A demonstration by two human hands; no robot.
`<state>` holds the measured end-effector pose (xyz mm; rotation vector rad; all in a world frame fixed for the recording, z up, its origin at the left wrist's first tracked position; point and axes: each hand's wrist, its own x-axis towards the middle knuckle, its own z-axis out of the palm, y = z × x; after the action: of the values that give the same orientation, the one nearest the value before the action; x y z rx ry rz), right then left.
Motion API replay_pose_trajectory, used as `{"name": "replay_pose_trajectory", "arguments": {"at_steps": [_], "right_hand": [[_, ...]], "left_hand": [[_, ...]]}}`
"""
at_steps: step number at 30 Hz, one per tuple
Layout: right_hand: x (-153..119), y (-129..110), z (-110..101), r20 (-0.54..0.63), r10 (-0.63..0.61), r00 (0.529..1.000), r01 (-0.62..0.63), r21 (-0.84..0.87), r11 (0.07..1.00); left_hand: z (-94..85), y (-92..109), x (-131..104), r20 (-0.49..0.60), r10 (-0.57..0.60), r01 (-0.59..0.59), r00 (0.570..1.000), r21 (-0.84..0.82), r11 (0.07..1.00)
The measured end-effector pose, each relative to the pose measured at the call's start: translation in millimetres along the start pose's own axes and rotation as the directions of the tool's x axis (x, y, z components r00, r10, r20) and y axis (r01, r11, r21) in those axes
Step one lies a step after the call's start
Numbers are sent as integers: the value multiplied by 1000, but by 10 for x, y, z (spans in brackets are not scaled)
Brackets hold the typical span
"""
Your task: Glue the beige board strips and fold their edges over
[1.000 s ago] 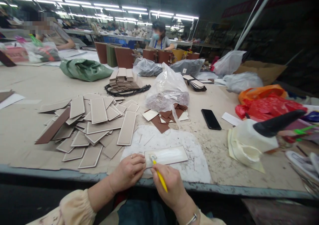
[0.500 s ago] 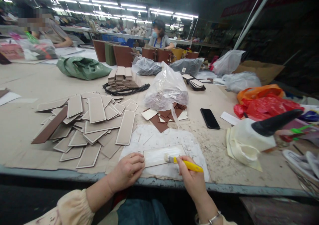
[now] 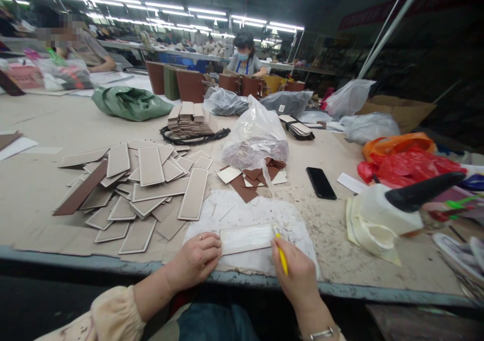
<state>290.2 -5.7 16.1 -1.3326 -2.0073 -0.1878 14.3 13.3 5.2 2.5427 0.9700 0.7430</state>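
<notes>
In my right hand [image 3: 297,268] is a brush with a yellow handle [image 3: 282,258], its tip at the right end of a rectangular panel [image 3: 245,239]. White, wet-looking streaks cover the panel's face. My left hand [image 3: 200,258] has its fingers curled together at the panel's left end, keeping it against a white sheet [image 3: 291,212] near the table's front edge. To the left lies a loose pile of beige panels with pale borders [image 3: 151,165], with one brown strip [image 3: 81,189] among them.
Beyond the sheet, brown and cream pieces [image 3: 244,187] spill from a clear plastic bag [image 3: 251,134]. A phone [image 3: 320,183] lies to the right, then a white container with a black spout [image 3: 391,210] and a red bag [image 3: 408,167]. Two people work across the table.
My right hand has brought the brush to the panel's right end and turned its handle more upright. My left hand stays at the left end. The whole view has shifted slightly.
</notes>
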Motion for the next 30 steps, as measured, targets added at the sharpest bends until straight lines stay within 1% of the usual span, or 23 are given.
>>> {"name": "replay_pose_trajectory", "arguments": {"at_steps": [2,4,6,7,9,10,12,13,15,17,19,21,22,23,24,25,27,28,30], "right_hand": [[8,-141,48,92,-76,993,73,37,997],[16,-214,46,134,-125,983,107,138,985],[22,-186,7,94,-130,987,108,205,973],[24,-143,-15,51,-112,992,100,197,975],[27,-50,-42,-30,-57,998,60,109,992],[28,-24,-44,-46,-37,998,40,63,997],[29,-51,-26,-3,-23,1000,23,36,999],[28,-99,-15,42,-36,998,33,66,997],[28,-220,-7,119,-87,989,65,179,982],[30,-289,-36,108,-112,988,82,254,964],[31,-255,-89,33,-72,997,63,209,976],[26,-161,-131,-30,-2,1000,5,78,997],[22,-124,-137,-30,21,999,-20,23,1000],[16,-109,-132,-5,30,1000,-30,-6,1000],[9,-124,-117,39,22,999,-22,3,1000],[3,-170,-94,90,4,996,-8,53,999],[0,-332,-36,153,-32,988,-5,235,972],[4,-428,-8,159,-27,987,-29,337,941],[23,-591,40,171,33,985,-115,497,860]], "left_hand": [[0,1,-3,-3,4,-4,1000,2,1000],[-2,0,-3,-2,5,-5,1000,2,1000],[-8,-1,-1,-1,7,-7,1000,1,1000],[-11,0,1,-1,9,-9,1000,1,1000],[-16,3,2,0,13,-13,1000,1,1000],[-16,5,2,-1,11,-11,1000,1,1000],[-11,7,0,-6,8,-8,1000,2,1000],[-6,6,-2,-10,7,-7,1000,2,1000],[6,1,-6,-14,8,-8,1000,5,1000],[12,-7,-7,-11,10,-10,1000,8,1000],[10,-10,-5,-10,13,-12,1000,12,1000],[1,-7,0,-8,12,-12,1000,17,1000],[-3,-4,2,-7,12,-12,1000,19,1000],[-6,-1,4,-5,11,-11,1000,21,1000],[-8,1,5,-4,10,-10,1000,21,1000],[-8,3,6,-4,9,-9,1000,19,1000],[-4,3,4,-2,9,-9,1000,18,1000],[-1,3,3,0,8,-8,1000,18,1000],[2,4,1,4,10,-10,1000,22,1000]]}}
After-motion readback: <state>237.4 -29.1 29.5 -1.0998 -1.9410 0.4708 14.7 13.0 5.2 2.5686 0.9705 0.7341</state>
